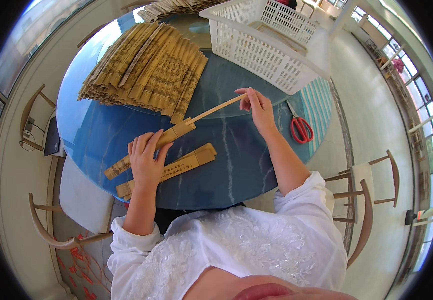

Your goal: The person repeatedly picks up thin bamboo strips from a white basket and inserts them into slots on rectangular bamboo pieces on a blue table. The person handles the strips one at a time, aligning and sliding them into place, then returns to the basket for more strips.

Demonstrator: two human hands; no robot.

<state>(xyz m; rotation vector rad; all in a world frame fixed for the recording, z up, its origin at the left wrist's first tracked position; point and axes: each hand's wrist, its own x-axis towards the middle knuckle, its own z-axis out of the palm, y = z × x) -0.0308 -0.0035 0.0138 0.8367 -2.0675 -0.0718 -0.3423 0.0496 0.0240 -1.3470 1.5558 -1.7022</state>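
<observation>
My left hand (145,159) presses down on a long folded strip of tan printed paper (176,132) lying on the round blue table (101,132). My right hand (258,107) pinches the far end of a thin wooden stick (216,108) whose near end goes into the strip's end. A second folded tan strip (189,162) lies just below, partly under my left wrist. Behind them a large fan-like pile of the same folded strips (146,67) is stacked on the table.
A white plastic lattice basket (266,47) stands at the back right of the table. Red-handled scissors (300,127) lie at the right edge. Wooden chairs (361,200) stand right and left of the table, and another paper pile (171,7) sits far back.
</observation>
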